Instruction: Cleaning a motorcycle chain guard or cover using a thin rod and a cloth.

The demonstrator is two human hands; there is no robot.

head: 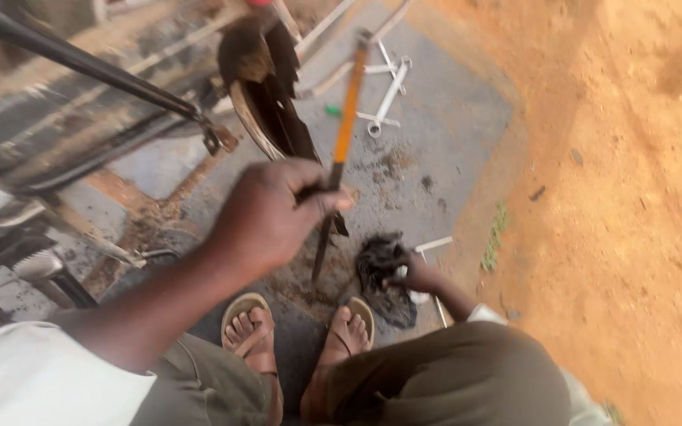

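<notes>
My left hand (pixel 270 213) is raised in the middle of the view, shut on a long tool with an orange handle (pixel 346 118) and a dark shaft that points down toward the ground. My right hand (pixel 418 276) is low, near my right foot, gripping a dark greasy rag (pixel 380 272) that lies on the grey slab; a small white object shows under the fingers. My sandalled feet rest just below, between my knees.
Several silver spanners (pixel 388 91) lie on the grey concrete slab (pixel 451 134) ahead. A dark mudguard and wheel rim (pixel 266 95) stand at the upper middle, with a motorcycle frame and black bar (pixel 80 63) at left. Orange dirt ground (pixel 633 197) fills the right.
</notes>
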